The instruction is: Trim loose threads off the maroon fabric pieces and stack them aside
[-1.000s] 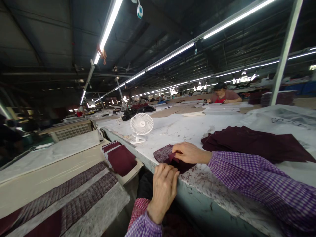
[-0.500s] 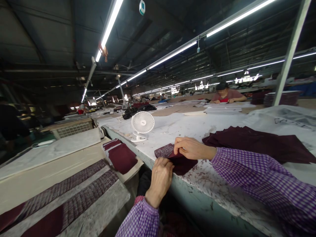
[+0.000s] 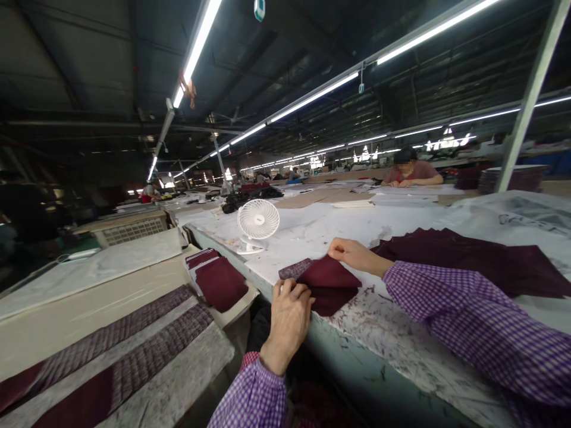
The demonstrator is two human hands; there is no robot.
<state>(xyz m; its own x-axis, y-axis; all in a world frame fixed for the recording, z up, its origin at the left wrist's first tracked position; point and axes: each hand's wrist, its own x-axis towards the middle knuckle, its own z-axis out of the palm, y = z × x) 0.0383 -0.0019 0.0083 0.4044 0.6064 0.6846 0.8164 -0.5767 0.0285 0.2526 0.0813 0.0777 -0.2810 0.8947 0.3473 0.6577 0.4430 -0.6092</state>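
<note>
A maroon fabric piece lies at the near edge of the white-covered table, with a patterned grey-maroon piece showing beside it. My right hand pinches the far corner of the maroon fabric, fingers closed on it. My left hand rests with curled fingers on the fabric's left side at the table edge; its fingertips are partly hidden against the cloth. A large pile of maroon fabric lies to the right, behind my right forearm.
A small white fan stands on the table. On the lower left surface are a maroon stack and rows of patterned pieces. Across the table a person leans over papers.
My right hand has moved right and slightly away from my left hand, with the corner of the maroon fabric, which is now spread wider. My left hand has hardly moved.
</note>
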